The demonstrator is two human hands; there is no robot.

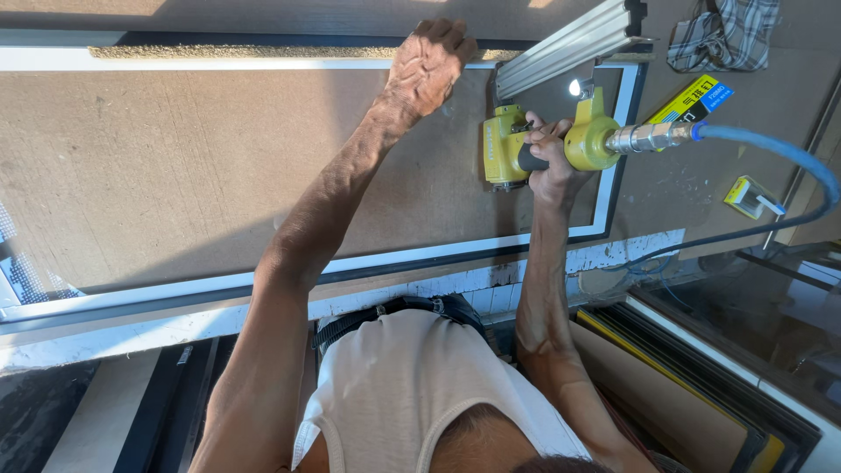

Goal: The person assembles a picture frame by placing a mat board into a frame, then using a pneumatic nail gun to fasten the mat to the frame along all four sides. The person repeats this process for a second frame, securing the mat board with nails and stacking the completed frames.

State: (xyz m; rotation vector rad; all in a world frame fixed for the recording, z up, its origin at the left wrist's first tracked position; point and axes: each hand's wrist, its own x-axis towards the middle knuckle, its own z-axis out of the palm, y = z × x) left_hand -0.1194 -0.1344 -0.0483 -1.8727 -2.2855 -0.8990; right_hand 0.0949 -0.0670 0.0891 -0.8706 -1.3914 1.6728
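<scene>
Backing board: a large brown panel fills the left and centre of the frame, lying flat inside a pale frame with a dark inner strip, on a worktop.
Left hand: at top centre, fingers curled together and pressed down on the far edge of the board where it meets the frame; it grips nothing loose, it only bears down.
Nail gun: a yellow air-driven tool at upper right of centre, nose down on the board near the right-hand corner, with a long silver magazine slanting up to the top right.
Right hand: clamped around the gun's dark grip, fingers wrapped tight.
Air hose: a blue line runs from a metal coupling at the gun's rear, arcs to the right edge and drops down.
Small boxes: yellow cartons lie on the floor at upper right, beside a checked cloth.
Risk, as I judge it: the left hand rests close to the gun's line along the edge, so a slipping nose or a deflected fastener could reach the fingers.
Risk, hose: its pull to the right could tilt the gun, sending a fastener in crooked or out through the frame's face.
</scene>
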